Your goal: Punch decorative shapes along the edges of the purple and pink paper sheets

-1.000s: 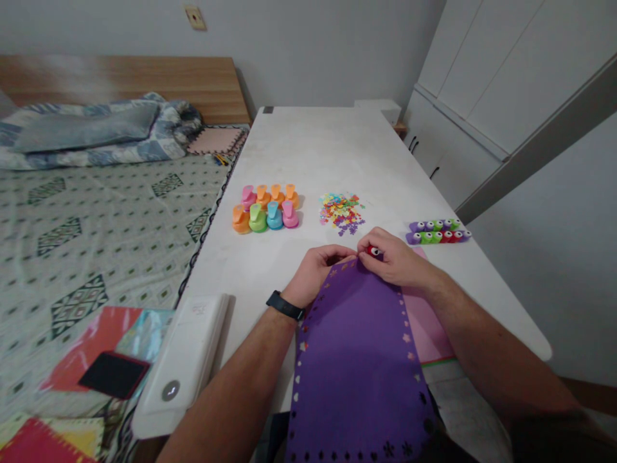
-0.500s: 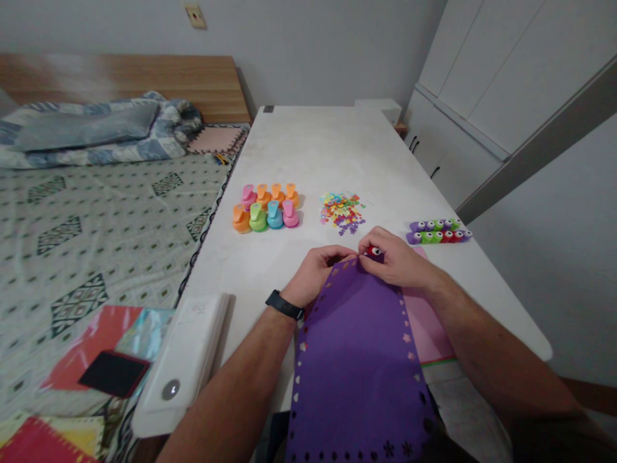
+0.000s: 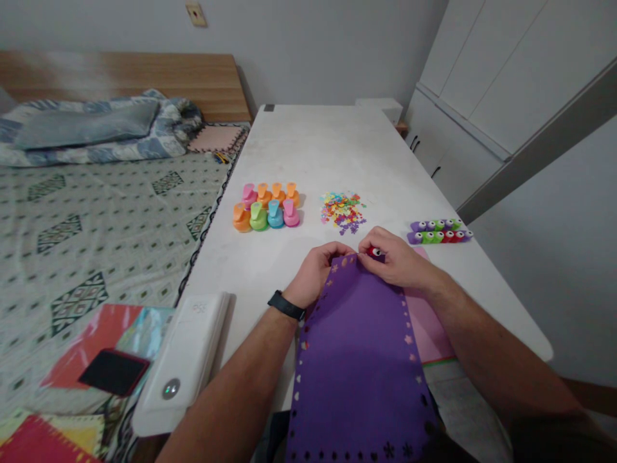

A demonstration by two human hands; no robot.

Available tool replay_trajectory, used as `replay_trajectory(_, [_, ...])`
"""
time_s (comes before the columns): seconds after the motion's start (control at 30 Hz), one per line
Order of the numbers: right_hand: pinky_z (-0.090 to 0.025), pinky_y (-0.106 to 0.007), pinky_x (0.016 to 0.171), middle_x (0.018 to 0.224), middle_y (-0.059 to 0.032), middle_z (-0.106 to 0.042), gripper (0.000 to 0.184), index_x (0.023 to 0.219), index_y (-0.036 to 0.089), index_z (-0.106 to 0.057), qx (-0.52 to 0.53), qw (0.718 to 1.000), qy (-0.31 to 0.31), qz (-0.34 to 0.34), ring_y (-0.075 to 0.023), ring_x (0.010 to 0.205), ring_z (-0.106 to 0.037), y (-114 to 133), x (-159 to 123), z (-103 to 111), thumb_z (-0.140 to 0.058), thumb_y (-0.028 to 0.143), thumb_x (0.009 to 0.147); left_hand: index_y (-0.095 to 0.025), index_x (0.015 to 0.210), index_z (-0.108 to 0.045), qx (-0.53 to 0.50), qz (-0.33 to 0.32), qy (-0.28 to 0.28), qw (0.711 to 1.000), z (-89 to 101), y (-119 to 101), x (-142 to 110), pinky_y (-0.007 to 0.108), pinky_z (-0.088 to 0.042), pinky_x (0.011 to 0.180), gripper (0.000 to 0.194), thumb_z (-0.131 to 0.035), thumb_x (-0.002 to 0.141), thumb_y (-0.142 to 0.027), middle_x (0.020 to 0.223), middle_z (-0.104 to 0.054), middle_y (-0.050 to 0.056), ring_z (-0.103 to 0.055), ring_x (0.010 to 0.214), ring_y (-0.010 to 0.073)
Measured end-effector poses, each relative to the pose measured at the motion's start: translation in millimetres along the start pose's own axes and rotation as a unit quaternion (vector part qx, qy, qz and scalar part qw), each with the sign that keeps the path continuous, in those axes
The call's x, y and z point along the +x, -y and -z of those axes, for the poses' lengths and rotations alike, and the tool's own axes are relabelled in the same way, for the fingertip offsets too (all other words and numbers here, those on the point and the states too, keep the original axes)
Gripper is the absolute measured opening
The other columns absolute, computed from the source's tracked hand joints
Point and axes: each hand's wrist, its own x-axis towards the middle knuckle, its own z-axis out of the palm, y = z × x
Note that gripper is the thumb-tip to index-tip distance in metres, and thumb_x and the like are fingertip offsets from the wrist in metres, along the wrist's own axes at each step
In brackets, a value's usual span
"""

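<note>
Across the near edge of the white table (image 3: pixel 308 148), I saw the purple sheet (image 3: pixel 359 360), its borders punched with shapes. The left hand (image 3: pixel 322 270) pinched its top edge; the right hand (image 3: pixel 390 257) gripped a red punch (image 3: pixel 375 251) there. Beyond lay confetti (image 3: pixel 343 211), between colourful punches (image 3: pixel 266 207) and small eyed ones (image 3: pixel 439 231).
</note>
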Motion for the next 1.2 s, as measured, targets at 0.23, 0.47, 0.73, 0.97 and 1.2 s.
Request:
replay_trajectory(0.23, [-0.044,-0.033,0.077,0.09,-0.0034,-0.058,0.003,0.091,0.022,-0.061,0.0,1.0,0.004,0.006,-0.0177,0.084,-0.056,-1,0,-1,-0.061,0.019,0.091,-0.012,0.091,-0.068,-0.008,0.008,0.005,1.0,-0.7,1,0,0.026,-0.046,0.068,0.042,-0.075,0.078,-0.051,0.083,-0.068,0.005,-0.058,0.072,0.0138])
replay_trajectory(0.47, [-0.045,-0.033,0.078,0.091,-0.0038,-0.058,0.003,0.093,0.022,-0.062,0.006,1.0,0.002,0.0,-0.0181,0.085,-0.056,0,0,0,-0.061,0.019,0.091,-0.012,0.087,-0.068,-0.004,0.007,0.008,1.0,-0.3,-1,0,0.026,-0.045,0.068,0.04,-0.074,0.078,-0.051,0.081,-0.066,0.004,-0.056,0.072,0.0135])
replay_trajectory(0.73, [-0.046,-0.036,0.084,0.1,-0.0052,-0.058,0.015,0.104,0.024,-0.063,0.003,1.0,-0.007,0.007,-0.0199,0.092,-0.057,2,-2,0,-0.064,0.02,0.09,-0.011,0.087,-0.069,-0.012,0.034,0.007,0.999,-1.3,2,0,0.026,-0.045,0.067,0.04,-0.077,0.075,-0.049,0.079,-0.067,0.004,-0.056,0.07,0.0136])
replay_trajectory(0.97, [-0.046,-0.036,0.082,0.097,-0.0052,-0.057,0.008,0.099,0.023,-0.063,0.011,1.0,0.006,0.017,-0.0197,0.091,-0.056,3,-1,1,-0.061,0.019,0.092,-0.011,0.089,-0.068,-0.035,0.047,0.015,0.998,0.2,10,1,0.024,-0.044,0.067,0.037,-0.077,0.077,-0.045,0.081,-0.065,0.002,-0.054,0.07,0.0117])
replay_trajectory(1.2, [-0.045,-0.035,0.082,0.096,-0.0048,-0.056,0.006,0.096,0.023,-0.062,0.009,1.0,0.011,0.016,-0.0194,0.09,-0.055,6,-1,0,-0.06,0.018,0.092,-0.011,0.086,-0.065,-0.043,0.047,0.017,0.998,-0.4,12,1,0.023,-0.041,0.064,0.036,-0.074,0.081,-0.045,0.078,-0.06,0.0,-0.05,0.067,0.01])
